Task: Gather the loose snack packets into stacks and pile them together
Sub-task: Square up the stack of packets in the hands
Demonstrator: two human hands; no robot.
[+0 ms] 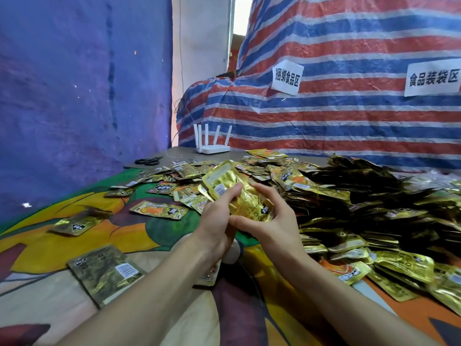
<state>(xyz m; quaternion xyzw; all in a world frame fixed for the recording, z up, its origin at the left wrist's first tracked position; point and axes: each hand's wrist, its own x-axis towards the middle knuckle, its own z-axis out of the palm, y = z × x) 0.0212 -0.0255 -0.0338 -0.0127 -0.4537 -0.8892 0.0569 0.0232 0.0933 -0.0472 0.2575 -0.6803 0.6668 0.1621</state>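
One stack (230, 187) in left hand (215, 218) and right hand (273, 221).

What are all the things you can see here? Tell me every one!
held packets: a few, gold, between both hands
loose packets: many, gold, scattered on the cloth
pile: one big heap of packets, gold and dark, right
router: one, white, far table edge
scissors: one pair, black, left of the router
cloth: one, multicoloured, under everything
tarp: one, red, blue and white stripes, behind
signs: two, white, on the tarp
curtain: one, blue, left
left hand: grips held packets
right hand: grips held packets
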